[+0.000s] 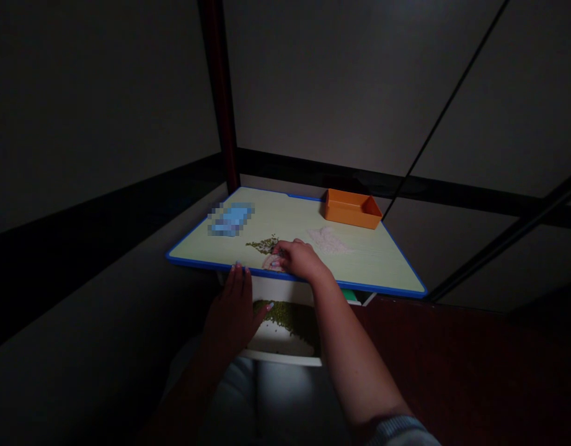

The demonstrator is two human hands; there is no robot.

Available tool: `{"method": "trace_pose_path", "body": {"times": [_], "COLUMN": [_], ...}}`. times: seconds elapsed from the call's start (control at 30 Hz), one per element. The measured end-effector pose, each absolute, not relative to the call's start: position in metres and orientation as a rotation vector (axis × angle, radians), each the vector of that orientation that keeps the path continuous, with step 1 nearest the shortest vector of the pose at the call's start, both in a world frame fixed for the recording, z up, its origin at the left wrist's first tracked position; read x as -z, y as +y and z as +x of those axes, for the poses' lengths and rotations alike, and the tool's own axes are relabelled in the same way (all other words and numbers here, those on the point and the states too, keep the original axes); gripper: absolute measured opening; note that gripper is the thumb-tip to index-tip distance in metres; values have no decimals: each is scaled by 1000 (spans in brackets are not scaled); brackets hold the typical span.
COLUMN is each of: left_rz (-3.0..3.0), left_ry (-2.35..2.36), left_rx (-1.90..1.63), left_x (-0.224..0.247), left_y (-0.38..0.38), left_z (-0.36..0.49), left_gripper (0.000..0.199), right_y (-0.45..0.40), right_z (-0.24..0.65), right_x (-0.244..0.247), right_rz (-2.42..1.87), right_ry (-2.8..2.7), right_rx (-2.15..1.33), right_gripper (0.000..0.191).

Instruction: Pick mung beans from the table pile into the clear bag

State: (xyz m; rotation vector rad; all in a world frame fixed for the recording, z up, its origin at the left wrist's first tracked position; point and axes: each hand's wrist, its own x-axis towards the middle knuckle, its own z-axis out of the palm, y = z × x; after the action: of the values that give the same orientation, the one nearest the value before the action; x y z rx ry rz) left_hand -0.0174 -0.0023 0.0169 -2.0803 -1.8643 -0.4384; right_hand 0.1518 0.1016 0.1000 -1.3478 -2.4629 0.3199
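Observation:
My left hand (236, 310) rests at the front edge of the small table, its fingers stretched flat against the blue rim and its thumb apart. Bent over the tabletop, my right hand (297, 257) has its fingers curled down into a patch of pale grains (269, 262). What lies between those fingertips is too small to make out. A scatter of green beans (261, 246) lies just beyond them. In the pulled-out white drawer (285, 359) below, more green beans (285, 317) are heaped, partly behind my right forearm.
On the pale tabletop (387, 263), a pile of white grains (329, 240) lies right of my right hand. An orange box (353, 210) stands at the back right corner. A blurred blue object (232, 218) lies at the left. Walls rise behind the table and to its left.

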Motion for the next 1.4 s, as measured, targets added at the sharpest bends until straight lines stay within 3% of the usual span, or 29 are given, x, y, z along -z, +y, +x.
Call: {"method": "trace_pose_path", "body": {"times": [1.4], "left_rz": [-2071], "left_ry": [-1891], "left_rx": [364], "left_x": [-19], "left_y": [-3], "left_z": [-17], "left_gripper": [82], "right_y": [100], "right_z": [157], "right_x": [-101], "right_rz": [-1386], "right_ry": [-2467], "right_rx": [-347], "right_gripper": [28]}}
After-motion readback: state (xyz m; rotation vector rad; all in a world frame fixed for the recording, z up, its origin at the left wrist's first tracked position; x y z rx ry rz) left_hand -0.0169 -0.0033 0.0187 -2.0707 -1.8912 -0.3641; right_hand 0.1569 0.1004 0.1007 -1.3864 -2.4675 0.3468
